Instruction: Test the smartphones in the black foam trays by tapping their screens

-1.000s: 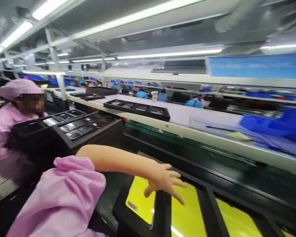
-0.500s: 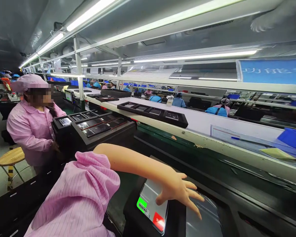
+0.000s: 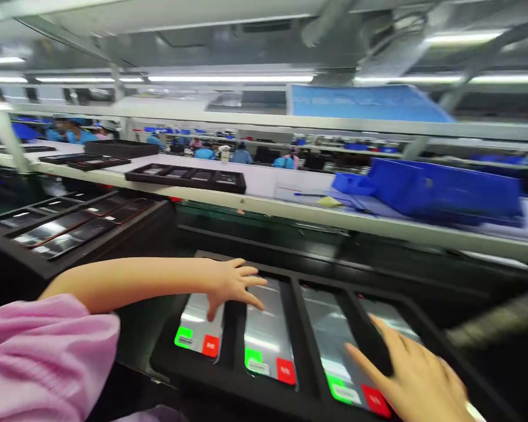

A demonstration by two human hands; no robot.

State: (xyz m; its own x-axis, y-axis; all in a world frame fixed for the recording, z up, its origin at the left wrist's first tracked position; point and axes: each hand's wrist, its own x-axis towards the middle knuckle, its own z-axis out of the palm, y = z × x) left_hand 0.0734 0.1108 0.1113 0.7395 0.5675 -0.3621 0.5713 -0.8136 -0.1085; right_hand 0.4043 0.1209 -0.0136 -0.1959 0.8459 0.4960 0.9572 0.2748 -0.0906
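Note:
In front of me a black foam tray (image 3: 299,366) holds several phones in separate slots. My left hand (image 3: 233,285) is open, its fingers spread above the leftmost phone (image 3: 201,319) and the second phone (image 3: 268,328); I cannot tell whether it touches them. Over the tray's right part my right hand (image 3: 416,372) is open, thumb and fingers apart around the strip between the third phone (image 3: 328,334) and the rightmost phone (image 3: 391,316). Green and red patches show on the near ends of several screens. The right hand covers part of the rightmost phone.
At left, another black tray (image 3: 39,266) holds several phones. On the white shelf (image 3: 264,179) ahead are a black phone tray (image 3: 187,179), a blue bin (image 3: 449,190), a pen and a yellow slip (image 3: 329,201). People in blue sit in the background.
The view has swung right, bringing the whole near tray and my right hand into sight. My left hand stays spread over the phones. The co-worker in pink at left has left the view.

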